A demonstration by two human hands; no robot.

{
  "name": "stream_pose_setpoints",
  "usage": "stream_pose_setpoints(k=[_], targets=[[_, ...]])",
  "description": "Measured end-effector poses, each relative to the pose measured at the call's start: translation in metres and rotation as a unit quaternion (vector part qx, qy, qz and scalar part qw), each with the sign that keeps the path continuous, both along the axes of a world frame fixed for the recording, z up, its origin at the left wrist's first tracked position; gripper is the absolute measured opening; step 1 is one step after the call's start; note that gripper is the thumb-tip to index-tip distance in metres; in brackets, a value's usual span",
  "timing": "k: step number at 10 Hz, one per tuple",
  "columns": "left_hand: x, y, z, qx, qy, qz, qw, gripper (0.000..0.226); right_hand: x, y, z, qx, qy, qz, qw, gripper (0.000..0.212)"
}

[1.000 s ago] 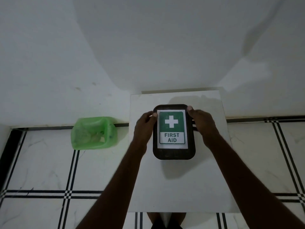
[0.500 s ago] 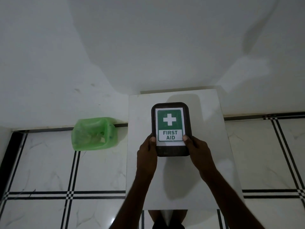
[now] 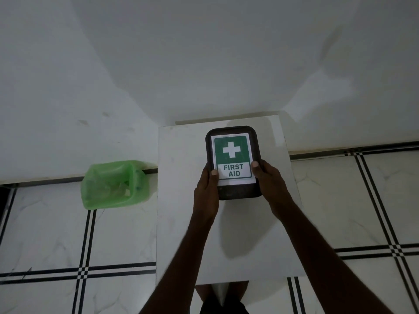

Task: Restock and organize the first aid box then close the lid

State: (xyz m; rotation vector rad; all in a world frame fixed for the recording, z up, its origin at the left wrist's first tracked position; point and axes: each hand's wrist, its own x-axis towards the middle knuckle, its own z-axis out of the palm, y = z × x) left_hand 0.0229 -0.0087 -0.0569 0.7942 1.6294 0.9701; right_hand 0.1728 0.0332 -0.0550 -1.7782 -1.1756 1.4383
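Observation:
The first aid box (image 3: 233,137) is dark brown with rounded corners, and its lid is shut. A green and white label with a cross and the words FIRST AID covers the lid. It rests on a small white table (image 3: 181,200). My left hand (image 3: 206,186) grips the box's near left side, thumb on the lid. My right hand (image 3: 271,180) grips the near right side, thumb on the label's edge. The box's contents are hidden.
A bin lined with a green plastic bag (image 3: 113,184) stands on the floor left of the table, against the white wall. The floor is white tile with black double lines. My feet show under the table's near edge.
My hands slid from the box's far corners down to its near sides. The box now looks slightly raised or tilted toward me.

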Motion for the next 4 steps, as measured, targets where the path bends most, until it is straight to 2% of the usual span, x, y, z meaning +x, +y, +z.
stream_pose_setpoints(k=[3,4], targets=[[-0.006,0.006,-0.001,0.007,0.007,0.019,1.000,0.043,0.013,0.009,-0.001,0.013,0.004,0.011,1.000,0.036],[-0.019,0.005,0.007,0.011,0.056,0.042,0.997,0.042,0.016,0.005,0.014,0.054,-0.071,0.005,0.996,0.042]])
